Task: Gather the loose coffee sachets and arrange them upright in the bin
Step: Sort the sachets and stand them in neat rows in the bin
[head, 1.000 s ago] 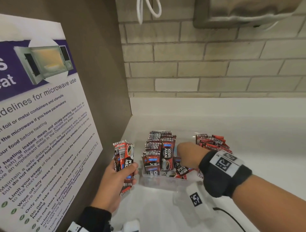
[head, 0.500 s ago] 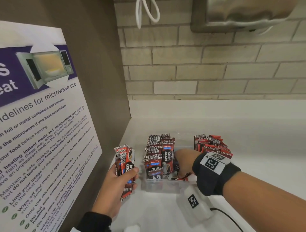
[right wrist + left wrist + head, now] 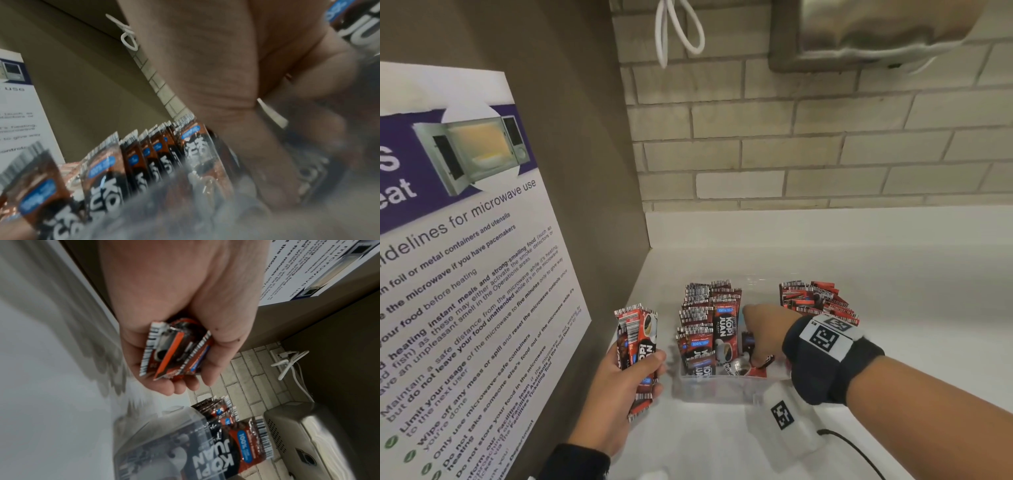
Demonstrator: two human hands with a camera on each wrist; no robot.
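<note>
Left hand (image 3: 616, 387) gripped a sachet bundle (image 3: 637, 346) left of the bin (image 3: 709, 389); right hand (image 3: 762, 334) reached inside among upright sachets (image 3: 703, 329), its grip impossible to tell.

Glossy foil-like sachets (image 3: 726, 329) in a clear plastic bin (image 3: 709, 387) — smooth white worktop (image 3: 893, 274), rough matt brick wall (image 3: 825, 137), brushed-metal dispenser (image 3: 866, 31).

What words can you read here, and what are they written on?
"KOPI JUAN" and "100%": coffee sachets standing in the clear bin.
"Guidelines for microwave use" (first letters cut off): poster on the left wall.
"Wipe off any mess or spill": same poster.
Smaller print on sachets: too small to read.
</note>
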